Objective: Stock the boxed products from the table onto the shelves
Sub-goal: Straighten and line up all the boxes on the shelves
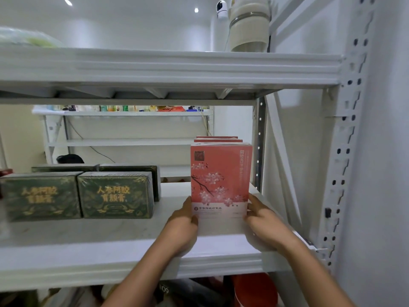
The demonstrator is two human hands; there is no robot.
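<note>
With left hand [183,222] and right hand [263,220] gripping the pink box [221,180] at its lower corners — push straight back, upright, flush against matching boxes [218,139] behind

Pink box [220,180] upright between both hands

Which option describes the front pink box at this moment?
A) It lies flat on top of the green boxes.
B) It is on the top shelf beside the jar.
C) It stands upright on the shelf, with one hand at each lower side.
C: the pink box stands upright on the shelf, the left hand and right hand holding its lower sides, apart from the green boxes.
</note>
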